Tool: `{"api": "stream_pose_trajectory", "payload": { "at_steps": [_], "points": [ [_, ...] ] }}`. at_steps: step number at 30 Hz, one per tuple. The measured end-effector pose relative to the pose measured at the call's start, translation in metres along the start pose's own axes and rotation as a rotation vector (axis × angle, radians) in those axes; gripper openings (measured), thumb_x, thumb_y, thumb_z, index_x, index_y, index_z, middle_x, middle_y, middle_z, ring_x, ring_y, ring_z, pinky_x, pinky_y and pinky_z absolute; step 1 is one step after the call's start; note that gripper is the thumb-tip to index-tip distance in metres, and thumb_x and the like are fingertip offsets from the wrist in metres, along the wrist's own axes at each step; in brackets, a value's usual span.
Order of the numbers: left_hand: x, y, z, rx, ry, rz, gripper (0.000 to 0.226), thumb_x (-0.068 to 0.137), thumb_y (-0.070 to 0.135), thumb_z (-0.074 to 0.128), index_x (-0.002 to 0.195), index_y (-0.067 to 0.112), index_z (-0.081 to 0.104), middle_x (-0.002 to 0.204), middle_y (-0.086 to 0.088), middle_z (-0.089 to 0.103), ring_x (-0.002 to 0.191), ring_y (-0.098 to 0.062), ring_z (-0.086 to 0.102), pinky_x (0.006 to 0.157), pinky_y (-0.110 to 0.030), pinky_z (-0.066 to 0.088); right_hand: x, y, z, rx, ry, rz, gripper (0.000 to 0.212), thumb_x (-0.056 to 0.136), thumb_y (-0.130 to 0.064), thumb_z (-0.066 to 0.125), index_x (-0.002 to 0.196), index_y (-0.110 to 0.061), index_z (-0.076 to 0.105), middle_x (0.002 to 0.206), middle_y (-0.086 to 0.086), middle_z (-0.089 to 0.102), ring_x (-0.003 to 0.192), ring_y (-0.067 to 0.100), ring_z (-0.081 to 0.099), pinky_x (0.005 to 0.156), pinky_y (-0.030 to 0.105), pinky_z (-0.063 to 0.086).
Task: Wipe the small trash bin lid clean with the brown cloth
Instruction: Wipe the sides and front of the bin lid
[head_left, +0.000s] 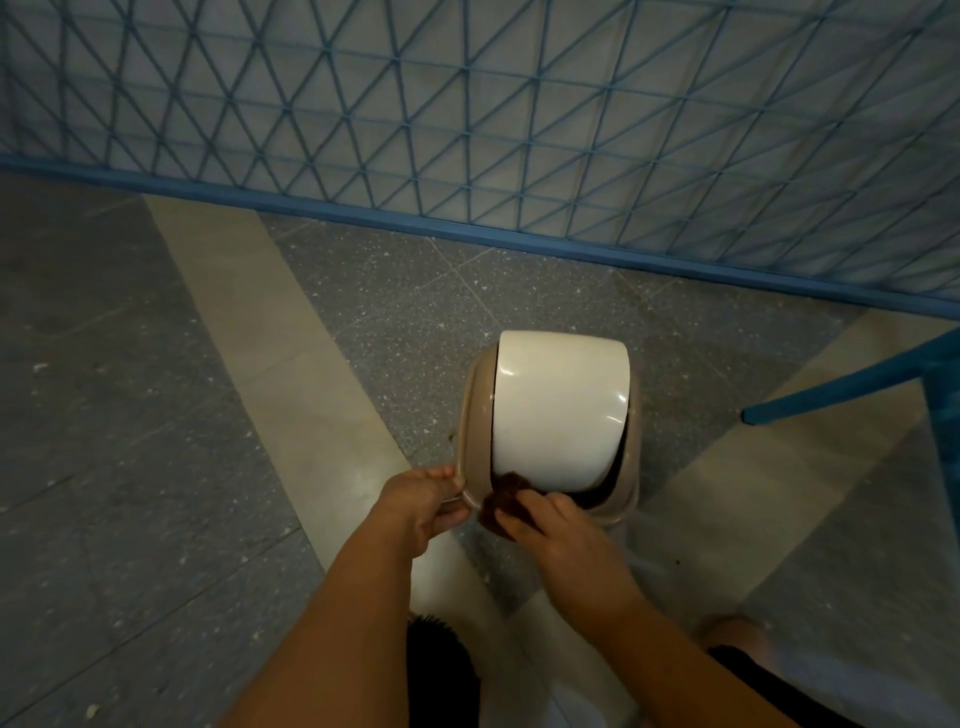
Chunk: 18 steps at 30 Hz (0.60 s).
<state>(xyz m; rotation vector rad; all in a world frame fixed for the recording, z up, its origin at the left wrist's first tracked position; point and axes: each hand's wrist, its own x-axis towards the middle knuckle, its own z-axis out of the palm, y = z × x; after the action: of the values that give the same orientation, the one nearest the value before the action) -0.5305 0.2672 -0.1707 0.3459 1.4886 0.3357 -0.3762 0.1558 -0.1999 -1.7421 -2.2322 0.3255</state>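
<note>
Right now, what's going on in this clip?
A person is cleaning a small trash bin that stands on a speckled floor beside a blue lattice fence. The left hand grips the bin's tan rim at its near edge, steadying it. The right hand holds a brown cloth bunched against the near edge of the white swing lid. Most of the lid shows no cloth on it yet.

Small beige plastic trash bin (470, 410) with cream curved swing lid (558, 410) stands on grey speckled stone floor (156, 415) crossed by pale beige bands (291, 338). Left hand (423, 501) grips bin's near-left rim. Right hand (550, 535) pinches dark brown cloth (501, 501), pressed at lid's near edge. Blue metal lattice fence (467, 114) behind. Blue bar (852, 384) at right.
</note>
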Motion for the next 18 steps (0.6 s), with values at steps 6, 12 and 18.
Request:
{"api": "stream_pose_trajectory", "payload": {
  "at_steps": [6,12,18],
  "points": [
    [0.0,0.002,0.004,-0.016,-0.008,-0.015,0.027,0.093,-0.003,0.055,0.119,-0.001,0.056,0.085,-0.011,0.061,0.076,-0.021,0.06,0.073,-0.035,0.053,-0.031,0.058,-0.032,-0.246,-0.073,-0.195,0.053,0.067,-0.008,0.069,0.118,-0.016,0.057,0.117,0.01,0.06,0.09,0.027,0.061,0.067,0.033,0.057],
    [-0.004,0.005,0.015,-0.077,0.036,0.024,0.023,0.094,-0.002,0.054,0.116,-0.001,0.058,0.097,-0.014,0.063,0.094,-0.028,0.058,0.083,-0.038,0.049,-0.054,0.086,-0.058,-0.262,0.026,-0.048,0.034,0.07,-0.014,0.059,0.101,-0.016,0.071,0.116,0.008,0.058,0.094,0.024,0.058,0.08,0.026,0.051],
    [-0.005,0.0,0.02,-0.011,0.042,0.093,0.03,0.091,-0.002,0.058,0.12,0.005,0.058,0.088,-0.011,0.065,0.076,-0.023,0.062,0.073,-0.035,0.051,-0.036,0.047,-0.079,0.353,0.558,0.724,0.047,0.087,0.013,0.049,0.121,-0.018,0.061,0.112,0.004,0.053,0.1,0.003,0.044,0.091,-0.005,0.024]
  ]
}}
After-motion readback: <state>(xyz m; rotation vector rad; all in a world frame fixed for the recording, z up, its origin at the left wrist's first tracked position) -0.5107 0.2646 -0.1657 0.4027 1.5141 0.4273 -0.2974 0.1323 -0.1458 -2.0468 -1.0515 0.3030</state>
